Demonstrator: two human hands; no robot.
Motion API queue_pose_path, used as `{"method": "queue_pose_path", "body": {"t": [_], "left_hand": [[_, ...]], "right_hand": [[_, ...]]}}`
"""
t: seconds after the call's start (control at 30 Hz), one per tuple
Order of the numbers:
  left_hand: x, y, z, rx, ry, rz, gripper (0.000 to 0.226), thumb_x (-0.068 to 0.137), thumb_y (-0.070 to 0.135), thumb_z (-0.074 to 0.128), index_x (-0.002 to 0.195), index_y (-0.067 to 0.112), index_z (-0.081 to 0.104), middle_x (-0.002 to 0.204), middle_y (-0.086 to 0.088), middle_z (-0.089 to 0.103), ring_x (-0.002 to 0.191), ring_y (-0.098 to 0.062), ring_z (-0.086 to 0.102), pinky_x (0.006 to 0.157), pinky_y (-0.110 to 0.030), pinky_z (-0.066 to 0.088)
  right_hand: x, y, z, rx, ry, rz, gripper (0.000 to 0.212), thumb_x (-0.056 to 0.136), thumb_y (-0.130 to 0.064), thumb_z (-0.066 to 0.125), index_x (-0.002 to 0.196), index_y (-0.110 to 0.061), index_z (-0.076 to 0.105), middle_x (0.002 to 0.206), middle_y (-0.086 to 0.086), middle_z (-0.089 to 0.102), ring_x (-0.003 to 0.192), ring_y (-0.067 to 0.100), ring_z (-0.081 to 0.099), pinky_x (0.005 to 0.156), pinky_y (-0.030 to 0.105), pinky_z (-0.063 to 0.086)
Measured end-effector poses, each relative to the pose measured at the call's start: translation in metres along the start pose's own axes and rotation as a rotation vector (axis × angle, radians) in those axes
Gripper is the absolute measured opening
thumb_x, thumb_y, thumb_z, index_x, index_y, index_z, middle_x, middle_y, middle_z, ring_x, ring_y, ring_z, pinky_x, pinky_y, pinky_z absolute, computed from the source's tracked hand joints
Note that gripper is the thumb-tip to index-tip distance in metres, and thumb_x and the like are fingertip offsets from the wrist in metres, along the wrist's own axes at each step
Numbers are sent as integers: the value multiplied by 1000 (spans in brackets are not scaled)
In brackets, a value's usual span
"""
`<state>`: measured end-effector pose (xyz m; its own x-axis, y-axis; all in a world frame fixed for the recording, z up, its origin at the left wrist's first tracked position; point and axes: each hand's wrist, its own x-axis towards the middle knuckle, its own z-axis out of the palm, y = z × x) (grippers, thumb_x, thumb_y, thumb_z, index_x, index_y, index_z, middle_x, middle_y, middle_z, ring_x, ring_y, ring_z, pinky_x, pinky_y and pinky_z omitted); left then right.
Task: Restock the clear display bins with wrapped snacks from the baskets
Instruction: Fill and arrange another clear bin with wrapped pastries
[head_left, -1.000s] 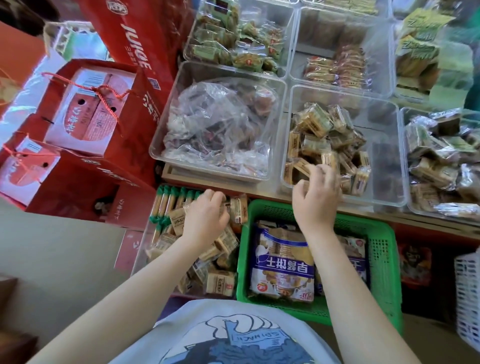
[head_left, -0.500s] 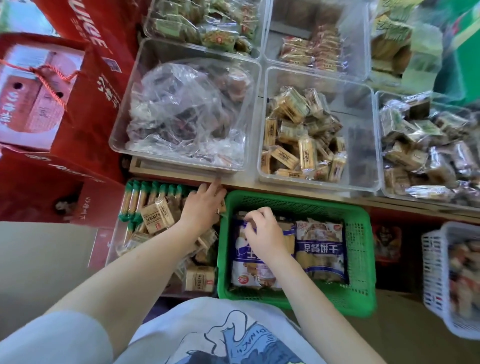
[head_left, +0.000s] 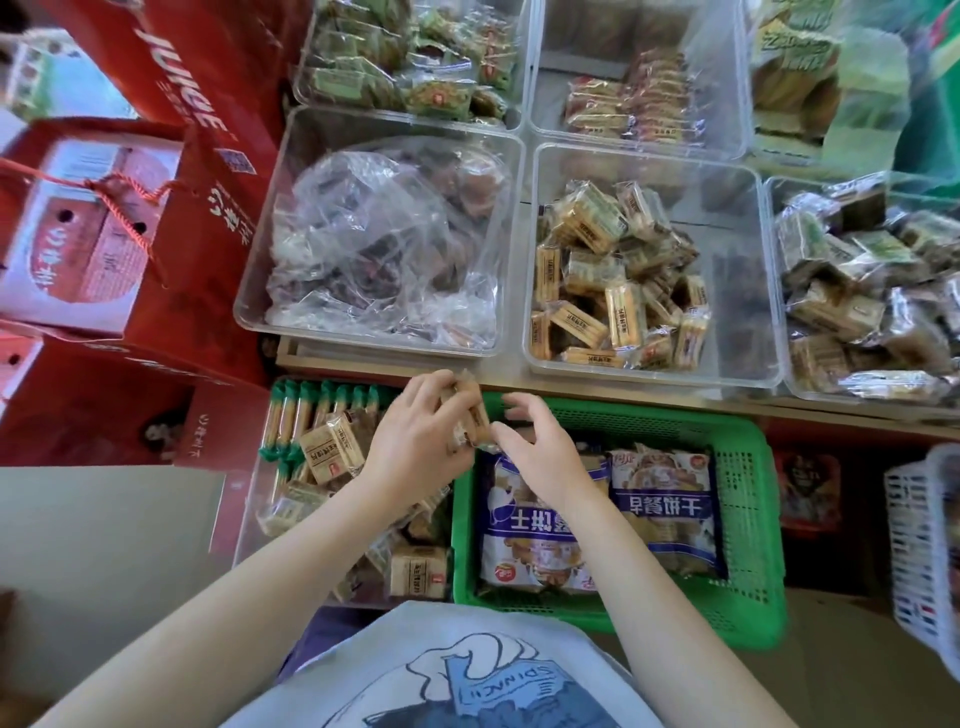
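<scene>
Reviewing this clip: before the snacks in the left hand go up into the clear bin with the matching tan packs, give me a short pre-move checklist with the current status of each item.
1. Left hand grips wrapped snacks: ok.
2. Right hand touches the same bundle, steadying it: ok.
3. How many packs are held: cannot tell, fingers cover them.
4. Target bin has bare floor on its right side: ok.
5. Held wrappers match the tan packs in that bin: cannot tell, mostly hidden.
6. Nothing stands between the hands and the bin's near rim: ok.
</scene>
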<state>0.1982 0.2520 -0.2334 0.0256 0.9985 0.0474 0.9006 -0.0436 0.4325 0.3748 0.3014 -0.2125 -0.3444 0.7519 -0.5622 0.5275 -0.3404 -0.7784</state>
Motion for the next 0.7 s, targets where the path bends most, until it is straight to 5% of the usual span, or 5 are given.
{"method": "queue_pose_path", "body": {"t": [0.2, 0.3, 0.4, 0.5, 0.7], "left_hand": [[34, 42, -38, -158, 184, 162, 71, 76, 36, 77, 140, 20, 50, 143, -6, 46, 128, -27, 47, 106, -41, 43], [68, 40, -33, -132, -16, 17, 100, 78, 52, 74, 156, 30, 15, 161, -4, 23, 147, -25, 24, 118, -45, 24], [91, 34, -15, 56, -234, -96, 92, 87, 75, 41, 156, 36, -7, 166, -1, -5, 153, -19, -7, 120, -41, -3], [93, 33, -1, 208, -287, -109, 85, 89, 79, 12, 156, 34, -14, 165, -2, -16, 151, -19, -15, 119, -41, -10], [94, 34, -2, 224, -301, -121, 81, 91, 78, 10, 154, 36, -19, 164, -1, -20, 150, -19, -21, 118, -40, -15]], "right_hand": [[-20, -47, -42, 419, -38, -128, 36, 99, -29, 62, 134, -29, 55, 117, -1, 70, 107, 16, 68, 87, 38, 59], [-14, -50, -77, 267, 314, -172, 36, 96, -36, 63, 131, -33, 54, 118, -6, 64, 107, 14, 64, 87, 36, 56], [6, -42, -111, 51, 624, -170, 43, 97, -32, 58, 138, -34, 45, 132, -5, 54, 118, 12, 52, 97, 35, 45], [33, -34, -128, -317, 621, -183, 57, 98, -29, 53, 147, -45, 31, 137, 11, 44, 118, 25, 50, 97, 43, 46], [75, -25, -128, -833, 521, -50, 75, 98, -45, 54, 155, -44, 5, 156, 22, 22, 140, 40, 30, 110, 55, 32]]}}
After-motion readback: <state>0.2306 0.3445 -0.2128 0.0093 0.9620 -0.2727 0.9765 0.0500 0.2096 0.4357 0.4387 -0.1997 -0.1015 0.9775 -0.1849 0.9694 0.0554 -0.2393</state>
